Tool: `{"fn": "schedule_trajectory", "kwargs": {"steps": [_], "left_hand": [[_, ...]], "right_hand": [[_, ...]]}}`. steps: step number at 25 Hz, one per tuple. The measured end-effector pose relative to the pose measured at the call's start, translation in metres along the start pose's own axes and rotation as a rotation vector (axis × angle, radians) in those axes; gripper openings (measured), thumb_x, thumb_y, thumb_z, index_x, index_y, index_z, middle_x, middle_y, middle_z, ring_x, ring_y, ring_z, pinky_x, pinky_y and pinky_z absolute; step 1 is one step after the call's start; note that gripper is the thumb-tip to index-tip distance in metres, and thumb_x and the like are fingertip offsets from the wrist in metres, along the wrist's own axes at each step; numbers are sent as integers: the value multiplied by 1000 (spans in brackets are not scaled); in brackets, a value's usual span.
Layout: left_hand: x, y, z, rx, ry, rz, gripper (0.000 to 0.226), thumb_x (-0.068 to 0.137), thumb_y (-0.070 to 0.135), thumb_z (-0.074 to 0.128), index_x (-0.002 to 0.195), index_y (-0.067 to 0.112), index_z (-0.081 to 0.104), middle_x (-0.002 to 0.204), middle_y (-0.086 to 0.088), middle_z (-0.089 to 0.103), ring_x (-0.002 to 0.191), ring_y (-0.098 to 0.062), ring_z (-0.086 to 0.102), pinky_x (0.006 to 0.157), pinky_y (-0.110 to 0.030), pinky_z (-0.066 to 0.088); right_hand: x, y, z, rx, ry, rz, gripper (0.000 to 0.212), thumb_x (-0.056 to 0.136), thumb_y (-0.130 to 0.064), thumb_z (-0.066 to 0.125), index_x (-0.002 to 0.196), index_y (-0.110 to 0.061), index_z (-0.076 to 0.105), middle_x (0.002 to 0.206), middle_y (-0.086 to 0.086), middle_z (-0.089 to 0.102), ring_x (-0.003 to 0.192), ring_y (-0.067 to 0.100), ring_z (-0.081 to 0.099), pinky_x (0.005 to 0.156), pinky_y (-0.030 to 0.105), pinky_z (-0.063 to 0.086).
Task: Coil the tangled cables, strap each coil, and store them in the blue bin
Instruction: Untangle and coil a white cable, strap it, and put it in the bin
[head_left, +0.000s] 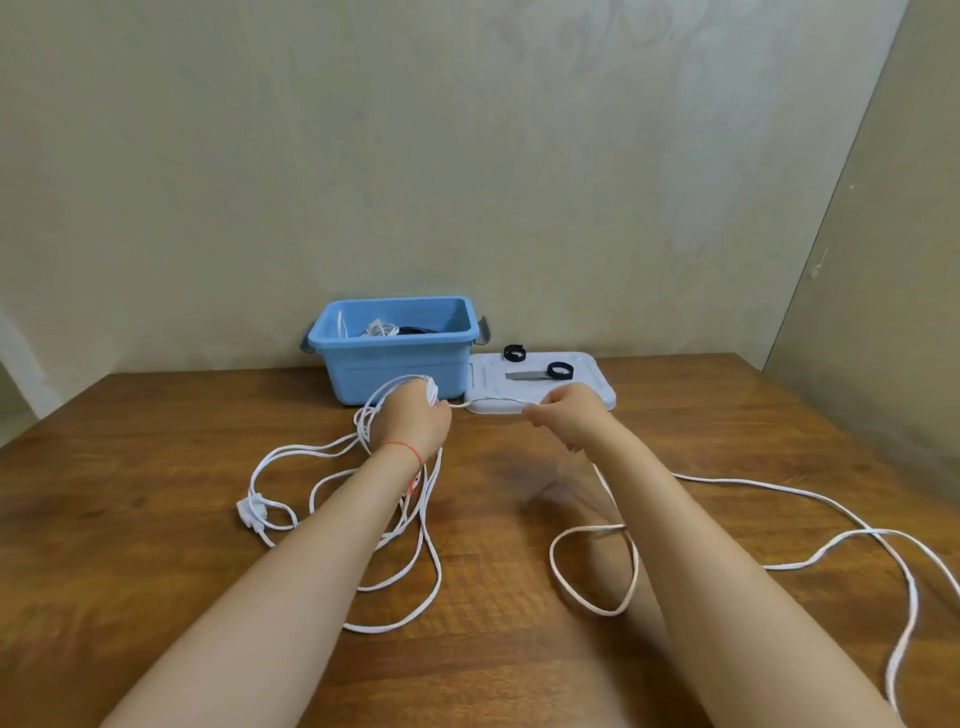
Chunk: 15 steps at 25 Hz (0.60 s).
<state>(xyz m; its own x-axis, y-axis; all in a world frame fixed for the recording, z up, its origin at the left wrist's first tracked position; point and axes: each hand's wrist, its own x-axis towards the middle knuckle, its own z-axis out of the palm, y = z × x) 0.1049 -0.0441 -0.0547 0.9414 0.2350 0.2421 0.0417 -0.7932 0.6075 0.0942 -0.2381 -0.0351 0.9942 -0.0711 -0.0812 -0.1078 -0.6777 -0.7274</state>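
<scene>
**A:** Head view, status?

**B:** Mid-coil on 1 white cable (779, 493). Left hand (415, 421) raised above the wooden table (156, 467), fingers curled round a bundle of loops (395, 387), more loops hanging from it down to the tabletop. Right hand (566, 410) pinching the same cable, short taut run between the 2 hands. Neither hand slack or empty.

**A:** How much left to wind?

**B:** Plenty, judging by the slack: long run trailing right across the table to the frame edge, plus 1 loose loop lying near the right forearm. White plug (252, 512) end lying left of the left forearm, on the table.

**A:** Bin?

**B:** Blue bin (395, 364) at the back against the wall, open, just behind the left hand. Already some white cable and something dark inside; can't count coils in there, too small. So part stored, this one not yet strapped or stored.

**A:** Straps?

**B:** 2 black straps (560, 371) rolled up, resting on the white lid (597, 389) lying flat right of the bin. Grey strip beside the nearer strap, can't tell what.

**A:** Counts?

**B:** 1 bin, 1 lid, 2 straps, 1 cable in hand, 2 hands.
</scene>
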Motion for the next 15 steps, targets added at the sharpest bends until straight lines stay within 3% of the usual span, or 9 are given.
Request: {"fn": "schedule_trajectory", "kwargs": {"steps": [2,5,7,12,15], "left_hand": [[7,9,-11,-130,-129,-50,20,93,26,59,77,14,55,72,-4,56,67,-23,53,60,-29,37],[-1,25,-27,-921,-450,-330,29,90,28,72,70,15,54,50,3,34,39,-11,29,42,-22,27],[-13,31,-35,-1123,-570,-294,23,90,26,71,72,17,60,48,7,25,36,-6,20,38,-19,22],[-39,29,-51,-1000,-660,-40,20,92,26,69,80,16,57,49,4,31,38,-7,25,39,-21,26],[-37,12,-53,-666,-467,-18,25,92,30,69,78,14,56,56,-1,44,45,-14,37,45,-25,32]], "right_hand": [[1,-20,-5,89,-11,-31,22,91,-21,59,99,-3,69,75,6,50,61,18,47,54,28,42],[-5,-48,-4,466,-106,-69,15,94,-10,56,96,-4,69,72,4,40,56,18,40,53,31,43],[-14,-61,-4,603,-197,-158,21,101,-10,48,101,-4,68,65,3,40,54,14,40,55,26,42],[-35,-72,-16,780,-172,-242,26,106,-12,41,111,-4,65,63,4,52,54,14,51,56,22,49],[-35,-59,-21,774,-53,-169,26,106,-13,43,115,-4,65,59,3,47,49,16,48,56,26,48]]}}
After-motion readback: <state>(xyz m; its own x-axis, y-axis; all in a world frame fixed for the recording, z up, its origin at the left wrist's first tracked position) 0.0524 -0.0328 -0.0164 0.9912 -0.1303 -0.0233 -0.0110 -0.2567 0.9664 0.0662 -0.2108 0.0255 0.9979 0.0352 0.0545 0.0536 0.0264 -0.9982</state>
